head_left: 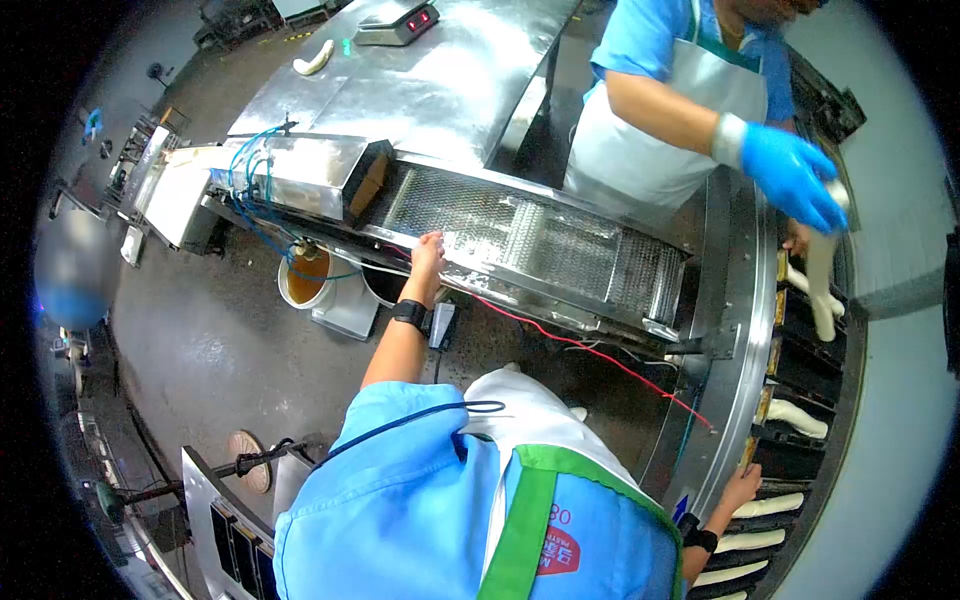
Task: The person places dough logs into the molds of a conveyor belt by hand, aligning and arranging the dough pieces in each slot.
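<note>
My left hand (428,256) is at the near side rail of a mesh conveyor belt (570,255), its fingers curled closed against the rail. Low on the right, my right hand (741,488) has bent fingers at the end of a black tray (780,468) in a row of narrow trays. Long pale dough strips (768,505) lie in several of these trays, with another dough strip (797,418) higher up the row. Across from me, a co-worker's blue-gloved hand (795,178) holds a hanging dough strip (822,285) above the trays.
Behind the conveyor stands a metal table (420,95) with a scale (397,22) and a dough piece (314,58). A bucket of brownish liquid (307,277) is below the conveyor. A red cord (590,347) runs along its near side to the metal frame (735,340).
</note>
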A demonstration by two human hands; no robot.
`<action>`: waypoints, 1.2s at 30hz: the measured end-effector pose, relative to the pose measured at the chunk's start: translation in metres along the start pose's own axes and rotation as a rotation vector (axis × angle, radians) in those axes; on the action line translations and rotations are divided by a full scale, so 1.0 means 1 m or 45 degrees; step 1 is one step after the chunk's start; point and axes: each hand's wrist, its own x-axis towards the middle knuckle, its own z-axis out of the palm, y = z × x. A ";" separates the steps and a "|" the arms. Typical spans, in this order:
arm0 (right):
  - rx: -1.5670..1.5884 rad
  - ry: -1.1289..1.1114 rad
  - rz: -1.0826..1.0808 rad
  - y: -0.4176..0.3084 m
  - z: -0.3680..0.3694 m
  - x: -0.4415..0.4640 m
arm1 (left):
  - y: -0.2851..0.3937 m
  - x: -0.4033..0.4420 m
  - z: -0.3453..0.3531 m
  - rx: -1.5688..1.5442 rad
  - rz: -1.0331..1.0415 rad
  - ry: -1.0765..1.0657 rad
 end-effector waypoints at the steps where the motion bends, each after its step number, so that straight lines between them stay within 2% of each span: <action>1: 0.043 -0.036 0.006 0.001 -0.001 0.001 | 0.002 0.009 -0.003 -0.008 -0.029 0.058; 5: 0.099 0.007 0.021 0.007 0.001 0.001 | 0.008 0.039 -0.017 -0.057 0.071 0.080; 7: 0.134 -0.081 0.156 0.004 -0.005 0.001 | 0.020 0.046 -0.014 -0.039 0.140 0.170; 8: 0.128 -0.080 0.156 0.005 -0.006 0.001 | 0.026 0.049 -0.011 -0.009 0.126 0.311; 9: 0.076 -0.079 0.141 0.008 -0.004 0.002 | 0.032 0.051 -0.014 0.038 0.170 0.253; 11: 0.023 -0.076 0.123 0.013 0.001 0.004 | 0.029 0.083 -0.028 0.090 0.158 0.307; 13: 0.047 0.056 0.118 0.021 0.011 0.003 | 0.033 0.095 -0.031 0.026 0.168 0.314; 15: 0.021 0.099 0.094 0.036 0.023 0.001 | 0.046 0.097 -0.024 0.073 0.119 0.536; 16: 0.000 0.143 0.068 0.037 0.024 -0.001 | 0.044 0.110 -0.036 0.096 0.115 0.456; 21: 0.019 0.138 0.051 0.037 0.017 -0.003 | 0.039 0.145 -0.045 0.213 0.187 0.484; 23: -0.014 0.138 0.034 0.042 0.017 0.000 | 0.040 0.148 -0.040 0.138 0.168 0.610; 25: -0.099 -0.164 0.183 0.047 0.013 0.002 | 0.040 0.149 -0.040 0.050 0.058 0.565; 34: -0.030 -0.115 0.178 0.028 -0.002 -0.004 | 0.024 0.163 -0.022 0.194 0.071 0.524; 36: -0.029 -0.129 0.213 0.013 -0.011 -0.005 | 0.026 0.159 -0.013 0.099 -0.029 0.650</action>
